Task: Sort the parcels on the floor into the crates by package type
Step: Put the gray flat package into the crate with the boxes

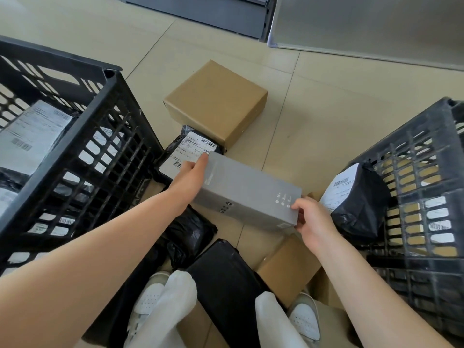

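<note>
Above the floor between two black crates, a long grey box [247, 190] was held at both ends, left hand [192, 173] gripping its far end, right hand [310, 217] clasping its near end, bagged parcels beneath.

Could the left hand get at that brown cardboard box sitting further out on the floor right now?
Probably not at once. The left hand and the right hand both hold the grey box, so the left hand's grip is taken. The brown cardboard box lies beyond with its top bare; only the full hands stand in the way.
</note>
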Motion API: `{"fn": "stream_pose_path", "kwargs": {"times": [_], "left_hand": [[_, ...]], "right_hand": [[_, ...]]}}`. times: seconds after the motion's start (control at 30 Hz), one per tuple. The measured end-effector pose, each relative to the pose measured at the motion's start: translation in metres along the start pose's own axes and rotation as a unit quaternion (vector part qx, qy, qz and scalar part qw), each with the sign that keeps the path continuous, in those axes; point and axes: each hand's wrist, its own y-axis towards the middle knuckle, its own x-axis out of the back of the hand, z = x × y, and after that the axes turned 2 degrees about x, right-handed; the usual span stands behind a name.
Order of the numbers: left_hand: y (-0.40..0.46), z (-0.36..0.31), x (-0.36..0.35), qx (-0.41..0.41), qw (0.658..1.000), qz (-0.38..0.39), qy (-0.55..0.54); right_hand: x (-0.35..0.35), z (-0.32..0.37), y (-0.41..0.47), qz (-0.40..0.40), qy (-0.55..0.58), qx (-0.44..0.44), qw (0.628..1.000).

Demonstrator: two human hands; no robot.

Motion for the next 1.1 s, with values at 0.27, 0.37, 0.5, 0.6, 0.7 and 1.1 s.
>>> {"fn": "stream_pose_path", "kwargs": {"times": [0.27, 0.37, 0.5, 0.6, 0.7, 1.1], "left_hand": [[-0.001, 0.006, 0.001, 0.029, 0.993, 0.042, -0.106], [-0.003, 0.007, 0.005, 0.019, 0.991, 0.04, -0.13], [-0.003, 0.016, 0.006, -0.004, 0.993, 0.027, -0.117], [-0.004, 0.019, 0.007, -0.006, 0.994, 0.022, -0.105], [-0.004, 0.016, 0.01, -0.012, 0.994, 0.031, -0.106], [-0.017, 0.009, 0.013, -0.024, 0.987, 0.031, -0.159]], "right_hand": [[-0.004, 0.0, 0.004, -0.019, 0.006, 0.003, 1.0], [-0.005, -0.003, 0.002, -0.016, -0.008, -0.002, 1.0], [-0.009, -0.006, -0.002, -0.023, -0.016, 0.016, 0.999], [-0.012, -0.006, -0.01, -0.008, -0.043, 0.033, 0.999], [-0.01, -0.011, -0.011, 0.026, -0.061, 0.004, 0.998], [-0.015, 0.005, -0.021, 0.045, -0.003, 0.023, 0.999]]}}
